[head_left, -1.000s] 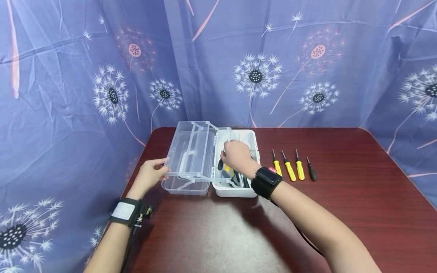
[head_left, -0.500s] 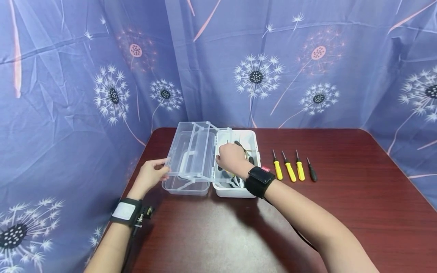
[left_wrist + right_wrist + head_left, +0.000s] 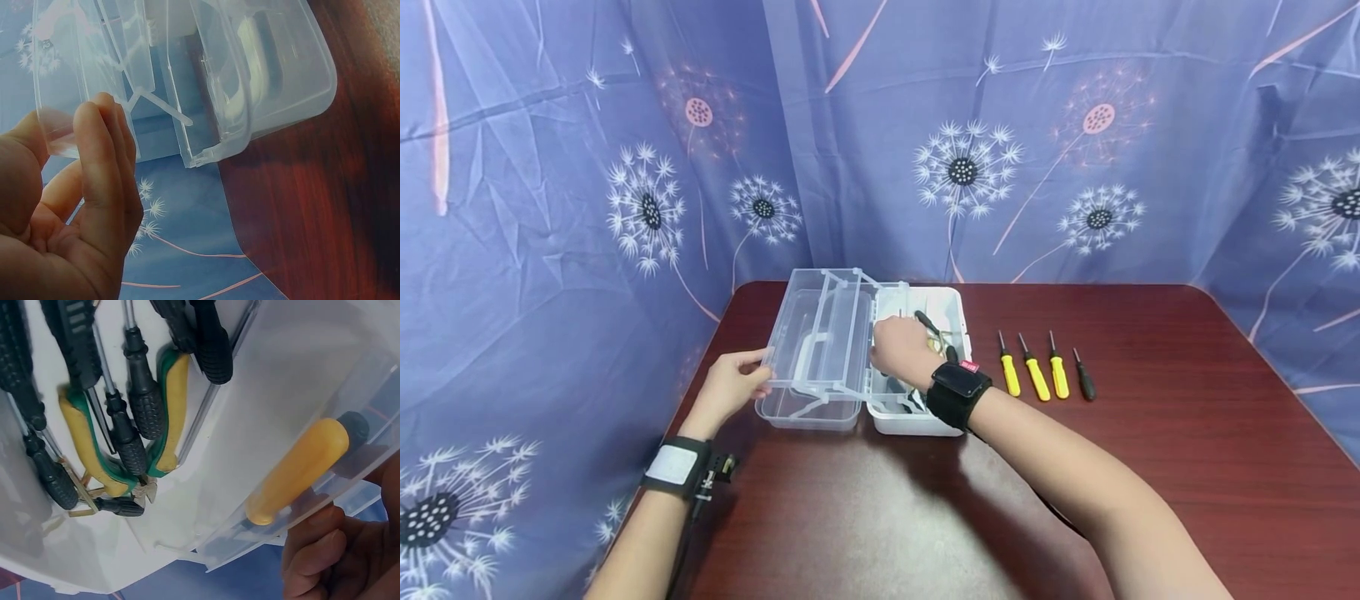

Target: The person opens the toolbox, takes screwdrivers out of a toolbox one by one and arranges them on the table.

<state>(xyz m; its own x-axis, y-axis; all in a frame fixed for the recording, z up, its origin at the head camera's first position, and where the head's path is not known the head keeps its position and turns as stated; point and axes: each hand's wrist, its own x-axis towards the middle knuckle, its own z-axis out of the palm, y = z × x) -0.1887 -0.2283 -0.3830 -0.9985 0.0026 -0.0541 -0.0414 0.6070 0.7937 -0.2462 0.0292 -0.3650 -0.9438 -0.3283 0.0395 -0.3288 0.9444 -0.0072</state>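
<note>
My left hand [image 3: 735, 385] pinches the near left corner of a raised clear plastic tray [image 3: 94, 81], thumb on one side and fingers on the other. The tray spans the toolbox's opened clear lid [image 3: 820, 419] and its white base [image 3: 917, 423]. My right hand [image 3: 901, 346] reaches over the base at the tray's right part. In the right wrist view, a yellow screwdriver handle [image 3: 297, 472] with a dark end shows against the clear tray. Curled right fingers [image 3: 319, 550] are beside it, partly seen through the plastic; whether they grip the handle is hidden.
In the base lie several black-handled screwdrivers [image 3: 144, 403] and pliers with yellow-green handles [image 3: 94, 447]. Three yellow screwdrivers [image 3: 1034, 375] and a black one [image 3: 1084, 379] lie in a row on the dark red table [image 3: 1187, 400], right of the box. A patterned curtain [image 3: 865, 167] hangs behind.
My right hand has moved left across the base toward the tray, uncovering black-handled tools on the base's right side. The left hand has stayed at the tray's corner.
</note>
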